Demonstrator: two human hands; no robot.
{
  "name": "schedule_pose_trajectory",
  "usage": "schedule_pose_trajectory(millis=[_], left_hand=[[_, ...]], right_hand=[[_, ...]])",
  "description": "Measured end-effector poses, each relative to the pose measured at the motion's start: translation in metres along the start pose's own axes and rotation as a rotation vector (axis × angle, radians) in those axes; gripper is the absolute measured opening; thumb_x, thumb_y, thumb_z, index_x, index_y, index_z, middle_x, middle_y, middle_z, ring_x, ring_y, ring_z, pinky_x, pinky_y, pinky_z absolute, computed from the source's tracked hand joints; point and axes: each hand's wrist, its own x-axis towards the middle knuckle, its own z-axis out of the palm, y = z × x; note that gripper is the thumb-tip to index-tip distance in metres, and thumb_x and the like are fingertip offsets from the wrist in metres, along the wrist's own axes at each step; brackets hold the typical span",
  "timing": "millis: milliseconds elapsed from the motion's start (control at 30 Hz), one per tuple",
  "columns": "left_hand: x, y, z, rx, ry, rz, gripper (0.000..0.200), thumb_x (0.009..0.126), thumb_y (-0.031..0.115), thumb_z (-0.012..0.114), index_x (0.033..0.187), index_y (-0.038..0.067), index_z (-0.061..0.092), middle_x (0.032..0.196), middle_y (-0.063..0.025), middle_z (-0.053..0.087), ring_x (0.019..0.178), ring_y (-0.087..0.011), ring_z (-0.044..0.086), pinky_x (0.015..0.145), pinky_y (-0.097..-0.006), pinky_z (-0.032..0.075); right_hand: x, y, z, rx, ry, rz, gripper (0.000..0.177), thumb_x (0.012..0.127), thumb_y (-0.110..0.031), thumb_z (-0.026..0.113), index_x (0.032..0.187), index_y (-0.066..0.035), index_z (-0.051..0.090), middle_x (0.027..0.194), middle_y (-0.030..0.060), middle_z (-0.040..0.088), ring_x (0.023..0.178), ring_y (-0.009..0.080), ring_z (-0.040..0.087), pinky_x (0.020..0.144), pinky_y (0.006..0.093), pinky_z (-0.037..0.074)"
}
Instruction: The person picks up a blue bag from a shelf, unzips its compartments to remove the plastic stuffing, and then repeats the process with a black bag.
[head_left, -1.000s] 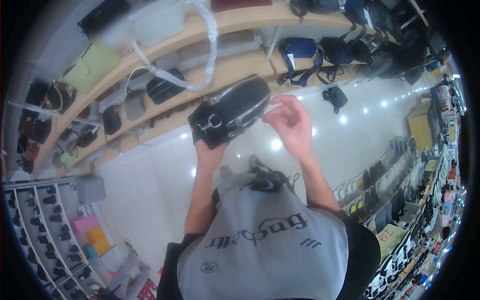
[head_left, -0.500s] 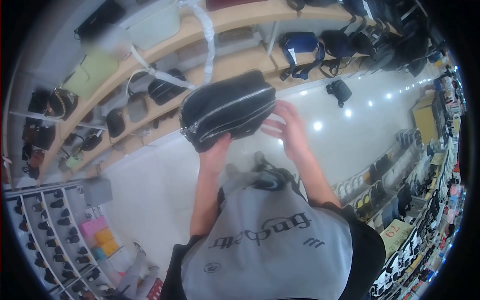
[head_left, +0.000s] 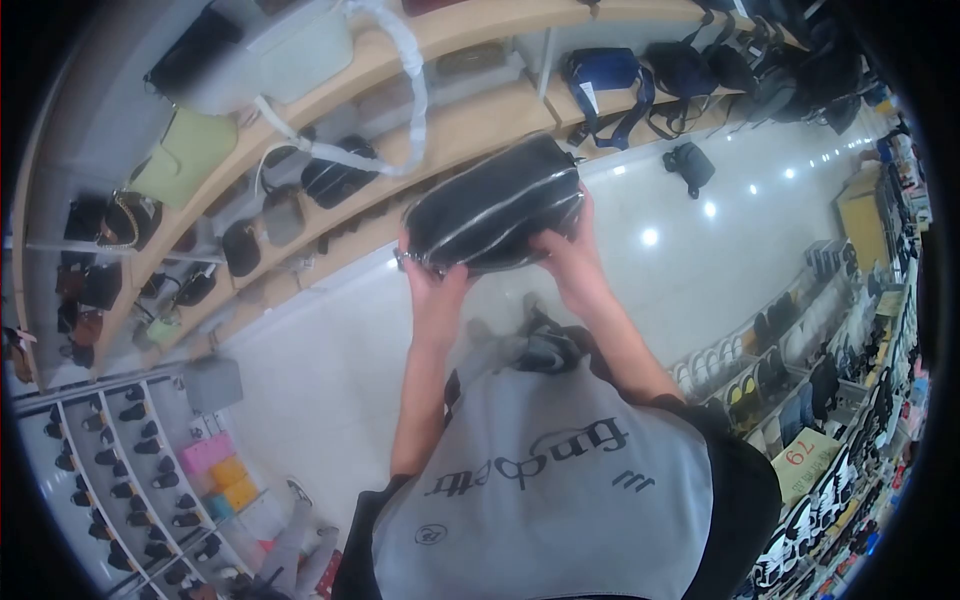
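Observation:
A black bag (head_left: 490,205) with silver zippers is held up in front of me, tilted, its right end higher. My left hand (head_left: 435,280) grips its lower left end, with the thumb on the front and the other fingers partly hidden. At the right end, my right hand (head_left: 572,250) is wrapped round the bag, thumb on the zippered side. Behind the bag runs a wooden shelf (head_left: 480,115). A white-wrapped strap (head_left: 412,100) hangs down from above, to the left of the bag.
Shelves hold a green bag (head_left: 188,155), a blue bag (head_left: 605,70) and several dark bags. A small black bag (head_left: 690,168) is beyond the shelf edge, over the shiny floor. Shoe racks (head_left: 120,470) stand lower left, with another person's legs (head_left: 290,545) nearby; more shoes line the right.
My right hand, apart-fingered beside the bag before, has closed on its right end. The bag has shifted right and turned slightly, and my left hand has moved with it.

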Motion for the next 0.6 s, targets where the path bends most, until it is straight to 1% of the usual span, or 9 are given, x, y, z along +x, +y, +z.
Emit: schedule_pose_trajectory(millis=[100,133,200,267,300,467,500,567,600], left_hand=[[0.007,-0.004,-0.001,0.084,0.091,-0.101,0.065,0.111,0.024,0.070,0.166,0.016,0.038,0.155,-0.0106,0.057,0.142,-0.0273,0.060,0.110,-0.0520,0.061],[0.009,-0.001,0.004,0.089,0.145,-0.125,0.062,0.110,0.028,0.072,0.163,0.014,0.042,0.153,-0.0111,0.059,0.137,-0.0274,0.064,0.103,-0.0502,0.064],[0.014,0.002,0.007,0.071,0.214,-0.133,0.062,0.109,0.033,0.072,0.161,0.013,0.045,0.151,-0.0113,0.061,0.135,-0.0279,0.066,0.101,-0.0495,0.065],[0.018,0.008,0.012,0.064,0.242,-0.113,0.066,0.107,0.043,0.073,0.160,0.013,0.048,0.151,-0.0119,0.062,0.132,-0.0283,0.069,0.098,-0.0478,0.066],[0.018,0.008,0.011,0.057,0.253,-0.121,0.066,0.107,0.043,0.073,0.160,0.013,0.048,0.150,-0.0119,0.062,0.132,-0.0279,0.069,0.098,-0.0473,0.066],[0.019,0.004,0.004,0.090,0.322,-0.129,0.063,0.109,0.043,0.071,0.159,0.012,0.049,0.148,-0.0114,0.064,0.132,-0.0258,0.069,0.094,-0.0456,0.067],[0.018,0.005,0.005,0.075,0.311,-0.099,0.061,0.108,0.039,0.073,0.158,0.011,0.051,0.147,-0.0108,0.065,0.132,-0.0249,0.069,0.096,-0.0447,0.065],[0.014,0.009,0.008,0.045,0.289,-0.038,0.058,0.107,0.031,0.078,0.156,0.009,0.054,0.145,-0.0097,0.067,0.131,-0.0230,0.068,0.100,-0.0428,0.063],[0.012,0.008,0.006,0.127,0.210,0.001,0.058,0.105,0.025,0.080,0.154,0.008,0.055,0.144,-0.0090,0.067,0.130,-0.0223,0.068,0.102,-0.0415,0.061]], right_hand=[[0.002,0.004,-0.001,-0.191,-0.057,-0.125,0.109,0.091,0.012,0.058,0.180,-0.018,0.003,0.171,0.0191,0.031,0.147,0.0296,0.052,0.116,0.0403,0.051],[0.003,0.002,-0.002,-0.225,-0.084,-0.131,0.110,0.089,0.013,0.057,0.180,-0.017,0.003,0.174,0.0194,0.027,0.152,0.0301,0.046,0.118,0.0390,0.049],[0.005,-0.004,-0.003,-0.290,-0.139,-0.145,0.111,0.087,0.013,0.055,0.181,-0.016,0.003,0.181,0.0200,0.017,0.162,0.0312,0.035,0.122,0.0364,0.044],[0.010,0.005,-0.009,-0.367,-0.155,-0.186,0.114,0.083,0.017,0.049,0.182,-0.019,0.006,0.182,0.0155,0.016,0.158,0.0287,0.038,0.114,0.0346,0.048],[0.011,0.010,-0.013,-0.406,-0.162,-0.206,0.115,0.081,0.019,0.046,0.182,-0.021,0.008,0.183,0.0133,0.016,0.156,0.0274,0.039,0.109,0.0336,0.051],[0.013,0.019,-0.020,-0.549,-0.203,-0.342,0.116,0.081,0.019,0.046,0.182,-0.019,0.005,0.184,0.0133,0.012,0.165,0.0298,0.027,0.119,0.0361,0.046],[0.011,0.016,-0.018,-0.583,-0.205,-0.365,0.116,0.081,0.019,0.046,0.182,-0.019,0.005,0.184,0.0133,0.013,0.166,0.0304,0.026,0.121,0.0369,0.044],[0.004,0.007,-0.012,-0.464,-0.185,-0.268,0.117,0.080,0.017,0.051,0.181,-0.017,0.004,0.183,0.0173,0.014,0.166,0.0318,0.024,0.122,0.0392,0.046],[0.001,0.003,-0.008,-0.405,-0.174,-0.220,0.118,0.079,0.016,0.053,0.181,-0.016,0.003,0.182,0.0192,0.015,0.167,0.0325,0.024,0.122,0.0404,0.047]])
